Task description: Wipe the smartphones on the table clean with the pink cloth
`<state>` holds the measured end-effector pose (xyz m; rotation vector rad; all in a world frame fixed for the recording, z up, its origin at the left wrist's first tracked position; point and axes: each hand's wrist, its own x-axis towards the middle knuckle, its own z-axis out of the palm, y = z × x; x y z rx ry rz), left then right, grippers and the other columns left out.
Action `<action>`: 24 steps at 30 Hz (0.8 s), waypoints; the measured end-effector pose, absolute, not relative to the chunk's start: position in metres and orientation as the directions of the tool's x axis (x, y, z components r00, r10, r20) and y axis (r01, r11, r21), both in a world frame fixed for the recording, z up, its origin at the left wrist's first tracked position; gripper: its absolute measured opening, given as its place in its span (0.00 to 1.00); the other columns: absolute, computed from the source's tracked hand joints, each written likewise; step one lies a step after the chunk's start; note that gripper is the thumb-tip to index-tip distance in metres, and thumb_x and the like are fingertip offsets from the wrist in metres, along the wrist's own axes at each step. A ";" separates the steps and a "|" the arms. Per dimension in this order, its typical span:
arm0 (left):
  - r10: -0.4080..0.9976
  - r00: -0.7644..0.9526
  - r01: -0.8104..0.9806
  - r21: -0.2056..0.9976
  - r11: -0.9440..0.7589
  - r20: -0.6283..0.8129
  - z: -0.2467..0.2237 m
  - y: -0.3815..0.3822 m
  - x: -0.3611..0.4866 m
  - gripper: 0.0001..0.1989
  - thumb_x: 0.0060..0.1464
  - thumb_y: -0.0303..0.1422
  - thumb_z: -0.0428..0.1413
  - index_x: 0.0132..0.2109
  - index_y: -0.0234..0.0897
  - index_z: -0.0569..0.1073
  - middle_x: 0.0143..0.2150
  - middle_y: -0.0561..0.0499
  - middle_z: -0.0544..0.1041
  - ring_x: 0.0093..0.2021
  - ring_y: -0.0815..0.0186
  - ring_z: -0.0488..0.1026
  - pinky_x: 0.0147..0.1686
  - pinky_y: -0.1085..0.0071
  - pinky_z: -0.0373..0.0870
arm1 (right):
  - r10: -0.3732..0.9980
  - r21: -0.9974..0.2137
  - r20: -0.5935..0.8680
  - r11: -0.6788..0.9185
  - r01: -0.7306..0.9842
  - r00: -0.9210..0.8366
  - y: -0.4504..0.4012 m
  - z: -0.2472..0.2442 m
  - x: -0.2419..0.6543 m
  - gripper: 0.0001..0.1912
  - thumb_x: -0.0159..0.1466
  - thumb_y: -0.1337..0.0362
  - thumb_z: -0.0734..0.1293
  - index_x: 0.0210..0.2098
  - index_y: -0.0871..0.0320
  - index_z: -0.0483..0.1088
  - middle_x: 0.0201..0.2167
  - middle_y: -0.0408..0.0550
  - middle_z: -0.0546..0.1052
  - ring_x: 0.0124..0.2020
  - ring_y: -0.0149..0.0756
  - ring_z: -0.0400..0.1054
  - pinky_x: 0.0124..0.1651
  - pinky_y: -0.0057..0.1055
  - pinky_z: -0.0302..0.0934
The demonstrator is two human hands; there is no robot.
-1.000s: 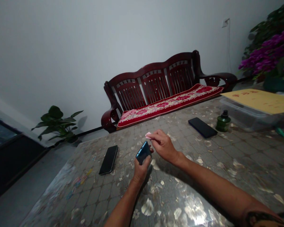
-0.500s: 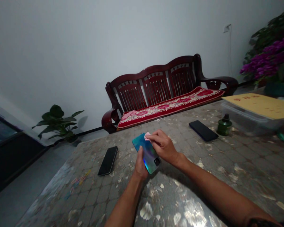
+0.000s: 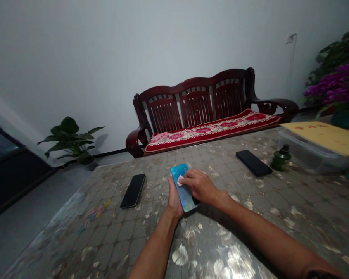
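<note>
A shiny blue smartphone [image 3: 187,199] is held above the table with its back facing up. My left hand [image 3: 175,197] grips it along its left edge, thumb on the near side. Between the fingertips of my right hand [image 3: 202,186] is a small pink cloth [image 3: 180,180], pressed against the phone's back. The right hand covers part of the phone's right side, and the camera bump is mostly hidden. A black smartphone [image 3: 133,190] lies to the left of my hands. Another dark smartphone [image 3: 254,162] lies to the right.
Beside the right phone stands a green bottle [image 3: 280,159] with a black cap. A clear plastic box [image 3: 308,153] with a yellow sheet [image 3: 325,135] on top is at the right. A wooden bench [image 3: 197,104] stands behind the patterned table [image 3: 119,236].
My right hand has moved the pink cloth down along the phone's back, toward me. The blue phone has turned more upright in view. The camera view has shifted slightly.
</note>
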<state>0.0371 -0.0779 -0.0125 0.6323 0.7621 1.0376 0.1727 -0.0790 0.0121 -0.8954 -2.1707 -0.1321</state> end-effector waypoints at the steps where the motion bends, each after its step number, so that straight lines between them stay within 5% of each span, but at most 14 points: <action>1: 0.913 0.307 -0.516 0.759 0.396 -0.268 -0.014 -0.075 0.035 0.49 0.55 0.72 0.34 0.49 0.34 0.77 0.47 0.37 0.82 0.53 0.47 0.79 0.53 0.51 0.76 | 0.540 -0.162 0.672 0.775 0.611 -0.507 -0.081 0.011 0.173 0.12 0.66 0.73 0.67 0.43 0.53 0.78 0.35 0.47 0.75 0.37 0.38 0.66 0.38 0.32 0.57; 6: 0.888 0.357 -0.582 0.674 0.455 -0.290 -0.015 -0.066 0.026 0.48 0.58 0.70 0.34 0.49 0.31 0.77 0.44 0.37 0.82 0.50 0.47 0.80 0.50 0.50 0.78 | 0.466 -0.114 0.586 0.858 0.501 -0.663 -0.079 0.010 0.173 0.11 0.64 0.72 0.68 0.41 0.52 0.79 0.34 0.46 0.76 0.36 0.38 0.68 0.37 0.31 0.56; 13: 0.877 0.380 -0.691 0.539 0.481 -0.296 -0.020 -0.059 0.023 0.43 0.60 0.67 0.38 0.44 0.32 0.78 0.43 0.38 0.82 0.49 0.48 0.80 0.50 0.51 0.78 | 0.560 -0.157 0.647 0.762 0.628 -0.518 -0.066 0.008 0.160 0.11 0.67 0.72 0.67 0.44 0.53 0.78 0.36 0.49 0.76 0.39 0.39 0.67 0.40 0.32 0.58; 19: 0.900 0.359 -0.751 0.497 0.435 -0.247 -0.030 -0.053 0.015 0.47 0.61 0.66 0.35 0.51 0.28 0.78 0.39 0.38 0.82 0.44 0.52 0.81 0.48 0.55 0.78 | 0.446 -0.147 0.553 0.884 0.444 -0.704 -0.093 -0.007 0.165 0.12 0.65 0.74 0.67 0.44 0.53 0.77 0.36 0.47 0.76 0.38 0.37 0.68 0.41 0.31 0.58; 24: 0.919 0.337 -0.800 0.452 0.394 -0.205 -0.025 -0.052 0.015 0.46 0.62 0.65 0.33 0.50 0.30 0.78 0.39 0.40 0.81 0.39 0.55 0.80 0.48 0.54 0.77 | 0.550 -0.203 0.651 0.791 0.578 -0.524 -0.089 -0.007 0.178 0.16 0.64 0.75 0.65 0.46 0.54 0.77 0.37 0.49 0.76 0.39 0.39 0.66 0.41 0.33 0.58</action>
